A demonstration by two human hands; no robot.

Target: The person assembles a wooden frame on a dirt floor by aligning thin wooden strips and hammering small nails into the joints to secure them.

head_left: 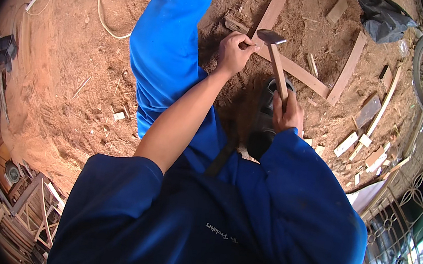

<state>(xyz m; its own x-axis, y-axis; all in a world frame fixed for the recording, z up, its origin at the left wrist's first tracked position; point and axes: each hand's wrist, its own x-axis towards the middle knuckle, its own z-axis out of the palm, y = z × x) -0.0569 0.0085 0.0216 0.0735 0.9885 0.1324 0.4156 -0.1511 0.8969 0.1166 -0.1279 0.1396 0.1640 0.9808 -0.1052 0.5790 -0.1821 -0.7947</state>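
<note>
The right hand (288, 113) is closed around the lower part of the wooden handle of a hammer (277, 65), whose dark metal head lies, as seen from above, across the corner where two flat wood strips meet; whether it touches the wood cannot be told. The left hand (236, 54) is at that same corner, just beside the hammer head, with thumb and fingertips drawn together in a pinch; whatever may sit between them is too small to make out. From this corner, one wood strip (275, 10) runs up to the top edge of the view, and a second strip (303, 75) slants down to the right, behind the hammer handle. At its far end, a third strip (347, 68) angles back upward, so the pieces form an open-sided outline on the brown, shaving-strewn ground (107, 77). A dark shoe (267, 104) stands near the right hand, and a blue trouser leg (167, 42) stretches forward on the left. Farther right are a crumpled black plastic bag (386, 22), a bicycle wheel (421, 60) and scattered wood offcuts (346, 144), while a pale cable (100, 5) curves over the ground at the upper left.
</note>
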